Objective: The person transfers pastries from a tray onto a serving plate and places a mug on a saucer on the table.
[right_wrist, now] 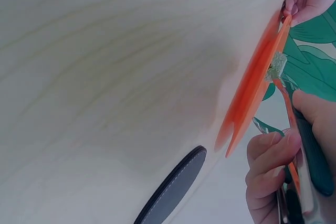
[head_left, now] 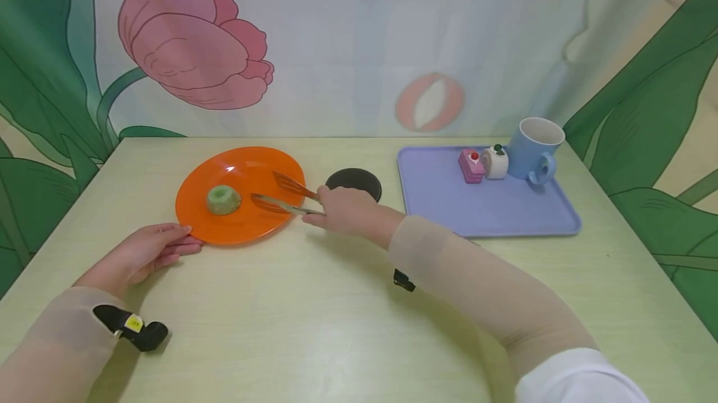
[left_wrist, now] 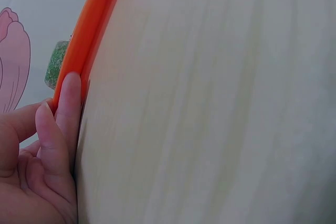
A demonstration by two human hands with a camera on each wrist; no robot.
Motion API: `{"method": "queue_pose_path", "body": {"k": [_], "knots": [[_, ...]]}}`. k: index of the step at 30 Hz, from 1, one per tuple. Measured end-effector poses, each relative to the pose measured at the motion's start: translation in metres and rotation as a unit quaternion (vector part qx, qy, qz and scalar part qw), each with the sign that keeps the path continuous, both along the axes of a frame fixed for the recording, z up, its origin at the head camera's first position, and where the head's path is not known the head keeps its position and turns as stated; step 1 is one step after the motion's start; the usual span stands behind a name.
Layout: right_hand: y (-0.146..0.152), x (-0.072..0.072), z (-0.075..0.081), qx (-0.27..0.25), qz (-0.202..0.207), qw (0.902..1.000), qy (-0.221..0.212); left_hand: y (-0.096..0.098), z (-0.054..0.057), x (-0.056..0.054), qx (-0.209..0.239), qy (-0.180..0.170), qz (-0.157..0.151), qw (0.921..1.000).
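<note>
An orange plate (head_left: 260, 163) bears a small green ring-shaped cake (head_left: 223, 199). My left hand (head_left: 157, 247) pinches the plate's near-left rim between thumb and fingers, which the left wrist view shows close up. With my right hand (head_left: 350, 211) I grip a pair of tongs (head_left: 291, 208). Their two arms are spread over the right part of the plate, the tips pointing left, a gap short of the cake in the head view. Nothing lies between the tips there. In the right wrist view my fingers wrap the tongs' dark green handle (right_wrist: 313, 156).
A round black coaster (head_left: 353, 177) lies behind my right hand, partly hidden by it. On the right stands a lilac tray (head_left: 443, 207) holding a pink cake slice (head_left: 472, 167), a white roll cake (head_left: 496, 163) and a blue mug (head_left: 527, 151). A printed curtain hangs behind the table.
</note>
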State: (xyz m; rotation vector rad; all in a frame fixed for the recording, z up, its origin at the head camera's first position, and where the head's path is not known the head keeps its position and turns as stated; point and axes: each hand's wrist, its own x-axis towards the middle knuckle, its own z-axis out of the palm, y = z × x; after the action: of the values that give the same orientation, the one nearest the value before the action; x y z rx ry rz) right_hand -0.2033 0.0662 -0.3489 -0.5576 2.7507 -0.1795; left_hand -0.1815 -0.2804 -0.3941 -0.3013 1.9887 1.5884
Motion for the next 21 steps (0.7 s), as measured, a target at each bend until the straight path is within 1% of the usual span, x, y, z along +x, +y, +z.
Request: {"method": "queue_pose_path", "body": {"k": [4, 14, 21], "knots": [[0.003, 0.0, 0.0, 0.004, 0.004, 1.0, 0.003, 0.0, 0.001, 0.001, 0.0, 0.0, 0.0, 1.0], [0.014, 0.0, 0.0, 0.0, 0.001, 0.9999, 0.017, 0.003, 0.002, 0.001, -0.005, -0.002, 0.005, 1.0], [0.019, 0.0, 0.003, 0.001, -0.005, 0.9999, 0.013, 0.003, 0.003, 0.001, -0.012, -0.002, 0.006, 0.9999]]}}
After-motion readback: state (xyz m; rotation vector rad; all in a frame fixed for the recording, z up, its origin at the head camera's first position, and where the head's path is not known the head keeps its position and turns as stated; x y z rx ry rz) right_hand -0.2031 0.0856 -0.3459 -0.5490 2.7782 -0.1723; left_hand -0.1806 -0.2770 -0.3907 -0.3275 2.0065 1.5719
